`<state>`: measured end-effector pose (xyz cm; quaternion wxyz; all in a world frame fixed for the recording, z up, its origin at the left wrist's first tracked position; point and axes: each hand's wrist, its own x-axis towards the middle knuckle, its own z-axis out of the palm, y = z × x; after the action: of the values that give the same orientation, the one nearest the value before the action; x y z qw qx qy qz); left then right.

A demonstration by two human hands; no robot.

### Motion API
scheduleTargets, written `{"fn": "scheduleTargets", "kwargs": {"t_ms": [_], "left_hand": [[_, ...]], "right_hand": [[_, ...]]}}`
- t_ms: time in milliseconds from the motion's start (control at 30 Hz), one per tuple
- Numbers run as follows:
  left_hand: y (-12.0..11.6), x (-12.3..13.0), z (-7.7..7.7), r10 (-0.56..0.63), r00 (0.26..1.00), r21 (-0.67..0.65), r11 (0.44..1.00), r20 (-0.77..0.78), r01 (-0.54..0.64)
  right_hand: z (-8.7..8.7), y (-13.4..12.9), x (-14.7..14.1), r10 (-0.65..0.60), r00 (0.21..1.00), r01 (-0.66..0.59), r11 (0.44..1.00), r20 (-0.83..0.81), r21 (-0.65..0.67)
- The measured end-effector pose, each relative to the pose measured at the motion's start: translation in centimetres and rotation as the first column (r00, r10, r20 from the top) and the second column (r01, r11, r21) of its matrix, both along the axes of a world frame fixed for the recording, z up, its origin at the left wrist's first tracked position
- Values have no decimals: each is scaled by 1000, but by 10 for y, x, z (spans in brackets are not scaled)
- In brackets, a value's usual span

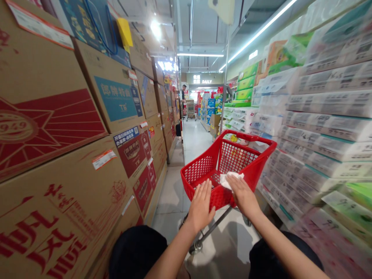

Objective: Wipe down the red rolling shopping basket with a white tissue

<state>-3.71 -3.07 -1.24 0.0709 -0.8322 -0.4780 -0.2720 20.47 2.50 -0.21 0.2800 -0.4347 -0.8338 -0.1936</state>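
A red plastic shopping cart [213, 201] stands right in front of me in the aisle, with grid-like holes in its basket walls and a metal leg and wheels below. My left hand [201, 205] is at the near side of the basket, its fingers stretched out and pointing up toward the rim. My right hand [243, 197] presses a crumpled white tissue [225, 180] against the basket's near rim, to the right of my left hand. Part of the tissue is hidden under those fingers.
Stacked cardboard boxes [58, 186] line the left side. Packs of tissue paper [319, 131] are piled along the right. Farther down the aisle, a person [184, 95] stands beside another cart [190, 109]. My dark-clad knees flank my arms.
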Motion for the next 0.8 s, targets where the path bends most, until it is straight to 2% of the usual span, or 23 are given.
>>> {"fn": "scheduleTargets", "kwargs": {"t_ms": [100,200,333,400,467,567,667,800], "left_hand": [[6,1,-2,-36,999,-5,999,-4,36],[16,-14,0,-90,994,-11,996,-53,90],[29,-37,-3,30,998,10,1000,-64,-29],[32,-38,-7,82,996,27,996,-37,-81],[32,-29,-10,108,994,43,993,-10,-108],[28,-10,-12,132,991,39,990,20,-133],[25,3,-9,127,992,20,992,20,-127],[29,-11,-5,-20,998,1,1000,-64,20]], "right_hand": [[0,-24,-31,102,994,-100,994,34,-53],[10,-28,-31,148,986,-142,986,73,-87],[21,-4,-3,61,996,-56,996,73,-72],[20,8,2,-12,999,14,999,49,-51],[15,11,-4,-56,998,56,998,22,-32],[5,-2,-30,-23,1000,23,999,7,-25],[-1,-28,-53,92,995,-91,994,26,-56],[5,-47,-47,167,985,-163,983,36,-79]]}}
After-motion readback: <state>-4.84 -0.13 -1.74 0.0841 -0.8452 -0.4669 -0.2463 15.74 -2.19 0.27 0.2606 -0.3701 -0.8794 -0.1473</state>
